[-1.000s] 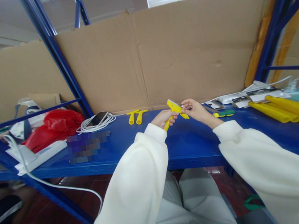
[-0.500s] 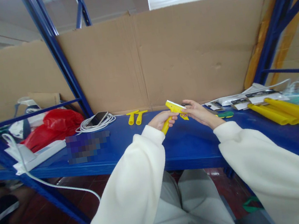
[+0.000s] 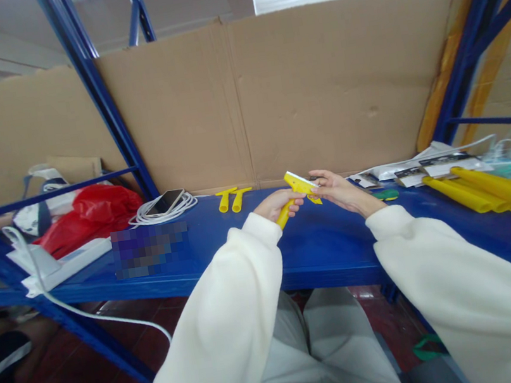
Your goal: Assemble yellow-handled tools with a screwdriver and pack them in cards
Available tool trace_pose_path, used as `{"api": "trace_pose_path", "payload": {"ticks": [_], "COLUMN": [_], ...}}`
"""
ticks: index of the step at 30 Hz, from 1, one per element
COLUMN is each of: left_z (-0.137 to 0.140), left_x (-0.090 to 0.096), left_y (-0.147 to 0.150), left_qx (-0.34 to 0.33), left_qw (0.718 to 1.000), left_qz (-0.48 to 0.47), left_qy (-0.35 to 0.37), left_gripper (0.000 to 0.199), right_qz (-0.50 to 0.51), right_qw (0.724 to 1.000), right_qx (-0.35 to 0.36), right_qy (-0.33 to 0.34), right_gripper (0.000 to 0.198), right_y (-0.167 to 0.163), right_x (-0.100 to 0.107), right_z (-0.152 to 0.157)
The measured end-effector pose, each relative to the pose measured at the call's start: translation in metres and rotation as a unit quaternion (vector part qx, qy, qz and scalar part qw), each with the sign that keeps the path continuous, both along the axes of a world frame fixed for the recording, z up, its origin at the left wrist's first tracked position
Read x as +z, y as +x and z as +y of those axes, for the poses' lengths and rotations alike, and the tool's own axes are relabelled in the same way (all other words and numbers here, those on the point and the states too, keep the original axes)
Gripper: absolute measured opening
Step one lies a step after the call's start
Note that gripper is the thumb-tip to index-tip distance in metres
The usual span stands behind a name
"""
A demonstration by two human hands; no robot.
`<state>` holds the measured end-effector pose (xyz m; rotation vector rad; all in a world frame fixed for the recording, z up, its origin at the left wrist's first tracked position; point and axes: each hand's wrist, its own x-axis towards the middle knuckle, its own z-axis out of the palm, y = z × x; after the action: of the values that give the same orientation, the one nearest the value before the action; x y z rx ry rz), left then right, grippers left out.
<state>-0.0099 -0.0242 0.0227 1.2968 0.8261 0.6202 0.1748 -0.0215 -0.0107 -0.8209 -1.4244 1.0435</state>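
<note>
A yellow scraper (image 3: 301, 183) with a whitish strip along its wide head is held above the blue shelf. My left hand (image 3: 281, 204) is closed around it where the handle joins the head, and the handle's lower end points back toward me. My right hand (image 3: 338, 192) pinches the right end of the head between thumb and fingers. Its index finger is raised, and a small dark spot shows by that fingertip, too small to name. A little yellow piece hangs below the head, close to my right thumb. Two yellow T-shaped pieces (image 3: 229, 200) lie on the shelf to the left.
Several yellow tubes (image 3: 488, 190) lie at the right beside packaged items and a green-handled tool (image 3: 385, 195). At left are a phone (image 3: 167, 202) on a coiled white cable, a power strip (image 3: 81, 261) and a red bag (image 3: 107, 207). Cardboard (image 3: 317, 92) stands behind.
My right index finger has lifted slightly at the scraper's right end. The scraper and my left hand stay almost in place.
</note>
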Motion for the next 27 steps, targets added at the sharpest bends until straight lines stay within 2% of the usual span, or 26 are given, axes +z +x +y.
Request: {"api": "trace_pose_path", "payload": {"ticks": [7, 17, 27], "left_z": [-0.0011, -0.0017, -0.0017], "left_x": [0.0008, 0.0016, -0.0004], "left_y": [-0.0001, -0.0004, -0.0006], "left_qx": [-0.003, -0.009, 0.0], "left_qw": [1.0, 1.0, 1.0], "left_qz": [0.003, 0.001, -0.01], "left_qy": [0.006, 0.001, 0.004], "left_gripper": [0.017, 0.02, 0.019], "right_qz": [-0.037, -0.018, -0.026], "right_qw": [0.999, 1.0, 0.999], "right_qx": [-0.002, -0.014, 0.011], "right_qy": [0.01, -0.003, -0.018], "right_gripper": [0.06, 0.056, 0.05], "right_y": [0.0046, 0.0012, 0.0053], "right_x": [-0.0015, 0.0012, 0.0027], "right_z": [0.0032, -0.0013, -0.0033]}}
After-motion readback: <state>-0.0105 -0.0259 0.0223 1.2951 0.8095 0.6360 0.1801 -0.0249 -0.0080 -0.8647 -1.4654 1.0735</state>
